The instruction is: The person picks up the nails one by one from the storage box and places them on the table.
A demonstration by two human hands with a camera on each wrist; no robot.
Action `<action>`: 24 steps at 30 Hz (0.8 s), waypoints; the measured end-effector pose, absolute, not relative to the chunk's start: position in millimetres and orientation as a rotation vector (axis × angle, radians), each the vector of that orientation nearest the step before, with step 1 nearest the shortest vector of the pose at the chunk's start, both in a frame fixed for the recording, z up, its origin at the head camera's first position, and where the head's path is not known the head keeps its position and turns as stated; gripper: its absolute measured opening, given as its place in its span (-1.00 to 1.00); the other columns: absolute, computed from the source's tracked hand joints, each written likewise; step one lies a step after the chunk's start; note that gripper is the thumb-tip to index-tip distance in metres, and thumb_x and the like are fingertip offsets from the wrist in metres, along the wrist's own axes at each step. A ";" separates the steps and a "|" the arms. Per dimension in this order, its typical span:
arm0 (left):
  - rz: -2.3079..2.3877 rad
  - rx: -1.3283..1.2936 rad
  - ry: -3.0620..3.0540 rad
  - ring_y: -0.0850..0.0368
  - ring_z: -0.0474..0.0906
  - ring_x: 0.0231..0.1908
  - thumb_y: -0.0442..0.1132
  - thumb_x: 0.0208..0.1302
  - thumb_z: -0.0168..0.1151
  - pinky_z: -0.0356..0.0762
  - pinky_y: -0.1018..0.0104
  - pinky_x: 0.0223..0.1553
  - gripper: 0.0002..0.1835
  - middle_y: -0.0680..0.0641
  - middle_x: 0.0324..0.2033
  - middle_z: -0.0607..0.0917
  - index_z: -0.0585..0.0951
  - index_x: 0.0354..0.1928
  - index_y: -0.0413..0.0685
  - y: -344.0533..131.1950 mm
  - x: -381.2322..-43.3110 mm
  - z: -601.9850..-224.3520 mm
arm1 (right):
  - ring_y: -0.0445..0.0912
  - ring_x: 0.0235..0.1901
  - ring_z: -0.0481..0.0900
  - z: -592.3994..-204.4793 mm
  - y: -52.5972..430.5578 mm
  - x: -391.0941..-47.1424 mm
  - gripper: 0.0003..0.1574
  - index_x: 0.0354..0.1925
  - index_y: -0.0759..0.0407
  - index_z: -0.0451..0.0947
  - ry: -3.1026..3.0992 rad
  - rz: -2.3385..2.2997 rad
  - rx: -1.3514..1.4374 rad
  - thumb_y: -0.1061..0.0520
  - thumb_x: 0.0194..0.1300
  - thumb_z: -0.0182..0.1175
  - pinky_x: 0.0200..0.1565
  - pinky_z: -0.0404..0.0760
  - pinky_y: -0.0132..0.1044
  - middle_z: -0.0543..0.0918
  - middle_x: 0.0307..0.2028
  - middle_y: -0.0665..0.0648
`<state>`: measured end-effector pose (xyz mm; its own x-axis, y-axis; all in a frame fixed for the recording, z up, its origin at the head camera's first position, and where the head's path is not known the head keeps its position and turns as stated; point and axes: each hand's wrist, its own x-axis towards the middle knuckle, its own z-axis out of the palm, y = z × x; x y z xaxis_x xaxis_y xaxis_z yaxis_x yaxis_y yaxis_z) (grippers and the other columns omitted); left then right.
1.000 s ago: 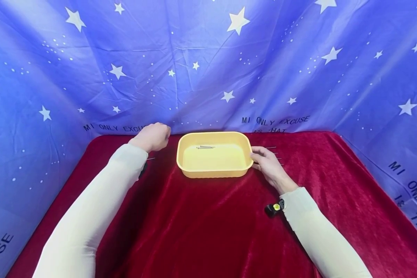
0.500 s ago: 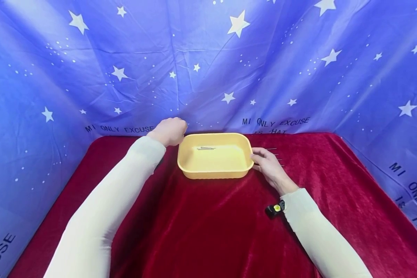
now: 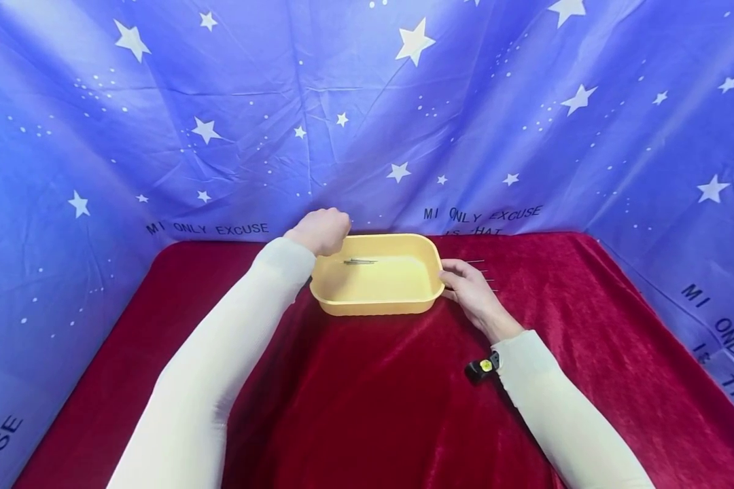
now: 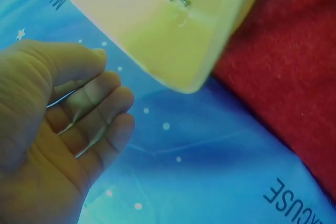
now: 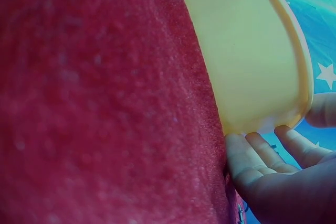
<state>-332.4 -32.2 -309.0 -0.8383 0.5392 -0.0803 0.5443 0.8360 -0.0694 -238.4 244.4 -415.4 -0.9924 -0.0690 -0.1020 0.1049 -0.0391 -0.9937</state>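
A yellow plastic tub (image 3: 379, 309) sits on the cloth, with several thin metal nails (image 3: 359, 261) lying inside it. My left hand (image 3: 325, 231) is over the tub's far left corner. In the left wrist view its fingers (image 4: 118, 100) are curled, the thumb (image 4: 79, 64) near them. No object shows there, but the index finger is mostly hidden behind the thumb. At the tub's right end my right hand (image 3: 474, 292) grips the wall, thumb (image 5: 321, 111) at the rim and fingers (image 5: 244, 156) against the outside.
Beyond my right hand several more nails (image 3: 477, 261) lie spaced apart on the red velvet cloth (image 3: 373, 394). A blue star-printed curtain (image 3: 367, 102) rises behind the table's far edge. My left sleeve (image 3: 220, 360) covers part of the cloth at left.
My left hand has moved right, from the cloth left of the tub to above its far left corner. The nail seen near that wrist is now hidden. My right hand keeps its grip.
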 end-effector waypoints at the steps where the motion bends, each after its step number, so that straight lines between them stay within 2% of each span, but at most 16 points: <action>1: -0.131 0.872 2.951 -0.06 0.56 -0.38 -0.44 0.15 0.05 0.59 0.01 -0.27 -0.83 -0.09 -0.42 0.62 0.57 -0.45 -0.07 -30.0 -332.7 -309.9 | 0.00 -0.01 0.52 -415.4 244.6 -238.3 -0.44 0.29 0.47 0.17 2.092 -2.180 0.040 0.23 0.42 -0.07 0.01 0.58 -0.26 0.35 0.12 0.40; 11: -0.158 0.883 2.908 -0.03 0.55 -0.31 -0.42 0.14 0.09 0.58 0.01 -0.21 -0.86 -0.07 -0.37 0.62 0.57 -0.42 -0.04 -7.1 -332.4 -322.9 | -0.02 -0.04 0.54 -417.7 245.4 -238.8 -0.45 0.29 0.47 0.17 2.091 -2.185 0.051 0.24 0.42 -0.06 0.00 0.58 -0.26 0.37 0.09 0.38; 17: -0.250 0.925 2.894 -0.10 0.59 -0.18 -0.39 0.22 0.06 0.59 -0.03 -0.15 -0.85 -0.14 -0.21 0.65 0.60 -0.27 -0.07 2.1 -331.1 -327.9 | -0.07 -0.09 0.57 -417.7 244.1 -240.1 -0.45 0.28 0.48 0.19 2.089 -2.188 0.058 0.24 0.41 -0.04 -0.02 0.59 -0.30 0.38 0.07 0.37; 24: -0.297 0.945 2.890 -0.11 0.57 -0.09 -0.38 0.28 0.03 0.57 -0.01 -0.09 -0.80 -0.15 -0.13 0.63 0.60 -0.14 -0.08 11.9 -333.9 -332.3 | -0.11 -0.14 0.59 -417.8 244.5 -240.6 -0.46 0.27 0.47 0.20 2.092 -2.193 0.053 0.25 0.40 -0.05 -0.03 0.60 -0.28 0.40 0.03 0.34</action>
